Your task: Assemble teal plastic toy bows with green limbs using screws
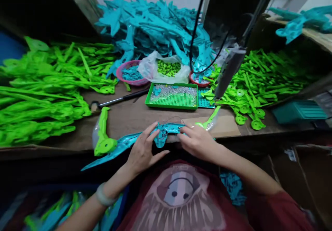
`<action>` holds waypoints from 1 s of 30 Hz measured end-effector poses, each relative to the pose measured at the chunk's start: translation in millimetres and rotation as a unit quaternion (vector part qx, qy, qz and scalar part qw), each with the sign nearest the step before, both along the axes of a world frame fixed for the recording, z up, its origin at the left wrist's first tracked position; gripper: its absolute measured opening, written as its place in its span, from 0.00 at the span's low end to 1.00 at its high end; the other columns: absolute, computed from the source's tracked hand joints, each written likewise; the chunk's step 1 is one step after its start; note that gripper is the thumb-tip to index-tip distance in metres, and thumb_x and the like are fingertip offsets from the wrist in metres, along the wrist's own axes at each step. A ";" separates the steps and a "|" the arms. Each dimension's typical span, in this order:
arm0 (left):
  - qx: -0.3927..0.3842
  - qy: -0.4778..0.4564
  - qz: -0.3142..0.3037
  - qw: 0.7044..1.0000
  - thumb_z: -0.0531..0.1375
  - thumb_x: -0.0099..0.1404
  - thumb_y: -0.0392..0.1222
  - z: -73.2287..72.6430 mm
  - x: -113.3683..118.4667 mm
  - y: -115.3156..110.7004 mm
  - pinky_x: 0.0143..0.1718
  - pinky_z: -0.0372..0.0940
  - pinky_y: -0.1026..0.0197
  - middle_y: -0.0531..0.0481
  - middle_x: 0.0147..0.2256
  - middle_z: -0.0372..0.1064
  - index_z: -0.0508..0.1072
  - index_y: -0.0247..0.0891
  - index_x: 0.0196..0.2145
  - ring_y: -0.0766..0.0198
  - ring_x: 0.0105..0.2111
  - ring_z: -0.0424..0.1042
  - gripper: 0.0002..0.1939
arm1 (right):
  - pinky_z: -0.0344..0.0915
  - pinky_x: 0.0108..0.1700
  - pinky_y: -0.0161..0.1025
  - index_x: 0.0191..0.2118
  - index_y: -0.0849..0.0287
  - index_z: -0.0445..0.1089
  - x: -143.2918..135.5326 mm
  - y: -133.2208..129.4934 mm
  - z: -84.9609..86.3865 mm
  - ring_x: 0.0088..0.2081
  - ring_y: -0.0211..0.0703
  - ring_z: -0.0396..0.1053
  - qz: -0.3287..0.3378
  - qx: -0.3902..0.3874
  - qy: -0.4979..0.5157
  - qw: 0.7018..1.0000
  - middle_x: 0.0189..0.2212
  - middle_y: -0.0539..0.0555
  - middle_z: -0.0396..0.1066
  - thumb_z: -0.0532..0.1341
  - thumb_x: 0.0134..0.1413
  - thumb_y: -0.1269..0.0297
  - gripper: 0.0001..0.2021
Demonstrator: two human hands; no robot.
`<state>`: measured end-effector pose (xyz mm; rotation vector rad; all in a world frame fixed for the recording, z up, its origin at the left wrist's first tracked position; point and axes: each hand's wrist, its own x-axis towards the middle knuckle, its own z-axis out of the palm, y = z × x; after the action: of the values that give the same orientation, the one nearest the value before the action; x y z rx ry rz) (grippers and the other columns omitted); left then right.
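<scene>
The left hand (142,149) lies open over the blue piece (161,140), thumb free; whether the right hand (196,141) grips its other end, I cannot tell. Lying along the counter's (129,115) front edge, it seems light, stiff, slick; best held mid-body, sparing the thin tip.

1. Blue piece (161,138): smooth, glossy plastic
2. Green parts (52,89): glossy plastic
3. Bag (147,66): thin, crinkled plastic
4. Tray (171,105): smooth plastic
5. Hammer (116,100): shiny metal shaft, matt grip
6. Shirt (178,191): matt cloth
</scene>
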<state>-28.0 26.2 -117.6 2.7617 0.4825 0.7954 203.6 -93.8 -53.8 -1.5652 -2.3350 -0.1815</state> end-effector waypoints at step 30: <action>-0.527 -0.147 0.055 0.835 0.58 0.68 0.50 28.9 42.3 40.8 0.33 0.74 0.62 0.51 0.32 0.79 0.76 0.39 0.39 0.61 0.30 0.79 0.13 | 0.71 0.42 0.37 0.47 0.58 0.69 18.6 110.5 5.1 0.41 0.40 0.69 0.148 -0.108 0.220 0.958 0.40 0.57 0.68 0.58 0.66 0.66 0.07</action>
<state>14.3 67.0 -88.8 1.5709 0.7312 0.6603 222.2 16.7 -48.7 -1.1647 -2.2363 0.4593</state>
